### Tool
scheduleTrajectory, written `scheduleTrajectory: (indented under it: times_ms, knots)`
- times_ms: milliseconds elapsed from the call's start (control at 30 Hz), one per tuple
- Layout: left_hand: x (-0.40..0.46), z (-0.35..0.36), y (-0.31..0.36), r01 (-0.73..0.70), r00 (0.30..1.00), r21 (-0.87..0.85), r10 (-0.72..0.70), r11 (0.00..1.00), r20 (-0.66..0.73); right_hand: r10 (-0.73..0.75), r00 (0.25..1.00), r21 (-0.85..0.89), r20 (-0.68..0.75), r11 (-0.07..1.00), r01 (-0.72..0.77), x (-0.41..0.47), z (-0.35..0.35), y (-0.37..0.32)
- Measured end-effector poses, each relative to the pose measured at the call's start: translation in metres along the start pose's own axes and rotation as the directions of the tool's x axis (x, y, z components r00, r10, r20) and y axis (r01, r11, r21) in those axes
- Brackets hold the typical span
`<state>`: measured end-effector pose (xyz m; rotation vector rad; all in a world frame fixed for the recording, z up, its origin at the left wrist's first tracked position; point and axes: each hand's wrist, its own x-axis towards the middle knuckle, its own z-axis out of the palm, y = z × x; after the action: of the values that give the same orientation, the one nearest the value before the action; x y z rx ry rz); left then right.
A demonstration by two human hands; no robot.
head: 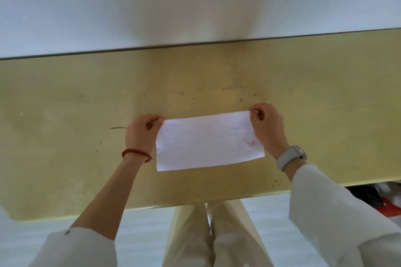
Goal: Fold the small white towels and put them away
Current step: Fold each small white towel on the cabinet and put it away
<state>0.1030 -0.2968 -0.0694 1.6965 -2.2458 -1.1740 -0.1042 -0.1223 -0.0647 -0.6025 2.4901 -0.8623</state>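
Observation:
A small white towel [206, 141] lies as a wide rectangle on the yellow table [86, 97], with a small red mark near its lower right corner. My left hand [141, 134] pinches the towel's far left corner. My right hand [268, 125] pinches the far right corner. Both hands sit at the towel's far edge, and its near edge rests flat on the table.
The table's far edge meets a white wall [173, 11]. Its near edge runs just in front of my legs [217, 234]. Dark and red items [384, 201] show below the table at the right.

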Motion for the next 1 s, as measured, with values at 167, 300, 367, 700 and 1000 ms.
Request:
scheduleTrajectory:
  times_ms: [167,300,367,700,1000]
  knots:
    - [0.003,0.007,-0.007,-0.014,0.998,0.054,0.017,0.998,-0.064,-0.03,0.998,-0.041,-0.046,0.999,0.028,0.006,0.009,0.006]
    - [0.0,0.012,-0.005,-0.022,0.991,0.062,0.03,0.998,-0.13,-0.025,0.995,-0.036,-0.094,0.999,0.021,0.005,0.015,0.008]
    - [-0.004,0.013,-0.002,-0.008,0.986,0.087,0.022,0.996,-0.163,-0.047,0.989,0.003,-0.137,0.999,0.048,0.002,0.014,0.009]
    - [-0.056,0.063,-0.008,-0.535,0.807,0.535,0.583,0.654,0.094,-0.512,0.827,-0.501,0.234,0.665,0.553,-0.046,0.049,0.019]
    - [-0.053,0.07,-0.023,-0.483,0.839,0.617,0.53,0.622,0.123,-0.472,0.839,-0.447,0.271,0.71,0.544,-0.04,0.045,0.029]
